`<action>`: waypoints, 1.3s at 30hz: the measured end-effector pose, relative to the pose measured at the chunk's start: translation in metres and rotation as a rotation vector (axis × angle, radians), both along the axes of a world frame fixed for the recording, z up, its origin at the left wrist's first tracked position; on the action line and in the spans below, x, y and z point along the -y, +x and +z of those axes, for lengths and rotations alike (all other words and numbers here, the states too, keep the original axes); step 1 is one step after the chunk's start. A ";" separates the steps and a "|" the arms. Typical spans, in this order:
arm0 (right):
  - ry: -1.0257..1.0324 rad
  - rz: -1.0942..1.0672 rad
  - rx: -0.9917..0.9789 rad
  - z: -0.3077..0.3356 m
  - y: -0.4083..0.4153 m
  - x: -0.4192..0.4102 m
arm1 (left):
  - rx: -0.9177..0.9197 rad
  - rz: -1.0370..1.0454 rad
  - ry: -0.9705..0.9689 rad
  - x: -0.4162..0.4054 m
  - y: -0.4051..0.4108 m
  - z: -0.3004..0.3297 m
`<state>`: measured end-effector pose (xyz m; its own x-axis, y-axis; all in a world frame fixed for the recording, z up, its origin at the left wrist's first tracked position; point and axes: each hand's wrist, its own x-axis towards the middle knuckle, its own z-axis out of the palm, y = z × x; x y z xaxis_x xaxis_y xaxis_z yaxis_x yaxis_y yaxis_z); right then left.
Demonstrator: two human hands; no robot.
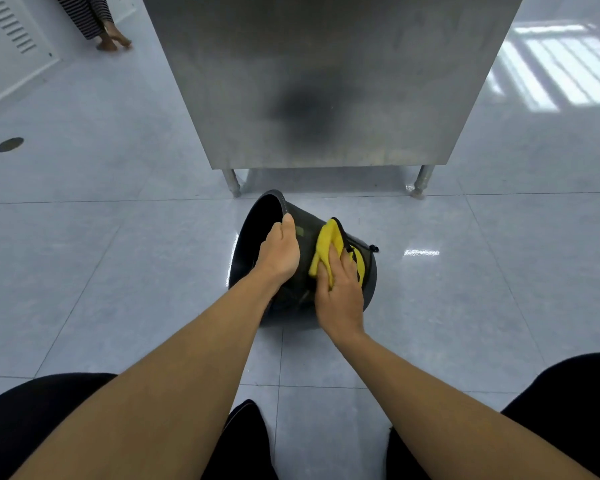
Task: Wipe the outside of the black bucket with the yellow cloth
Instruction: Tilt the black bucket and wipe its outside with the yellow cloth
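The black bucket (pixel 305 220) lies tilted on its side on the tiled floor, its mouth facing left. My left hand (pixel 280 252) grips the rim, thumb along the outer edge and fingers inside. My right hand (pixel 338 289) presses the yellow cloth (pixel 328 240) flat against the bucket's outer wall. Part of the cloth is hidden under my palm. A thin black handle runs along the bucket's right side.
A tall stainless steel cabinet (pixel 326 81) on short metal legs stands just behind the bucket. A round floor drain (pixel 9 144) is at the left. Another person's bare feet (pixel 113 38) show at the top left. My dark-clothed knees (pixel 31 420) frame the bottom.
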<state>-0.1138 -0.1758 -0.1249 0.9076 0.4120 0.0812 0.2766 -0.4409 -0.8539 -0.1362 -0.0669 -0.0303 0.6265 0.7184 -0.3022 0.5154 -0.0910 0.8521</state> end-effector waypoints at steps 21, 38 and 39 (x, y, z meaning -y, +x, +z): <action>-0.064 -0.069 -0.016 -0.014 0.017 0.007 | 0.136 0.049 -0.079 -0.010 -0.002 -0.004; 0.071 -0.062 -0.068 0.019 -0.016 -0.005 | -0.065 0.119 -0.208 -0.010 0.005 -0.004; 0.097 -0.020 -0.048 0.023 -0.020 -0.010 | -0.043 0.135 -0.229 -0.010 0.005 -0.005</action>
<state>-0.1343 -0.1661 -0.1019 0.9193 0.3862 0.0760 0.2262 -0.3603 -0.9050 -0.1316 -0.0565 -0.0351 0.5127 0.7045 -0.4907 0.5462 0.1733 0.8195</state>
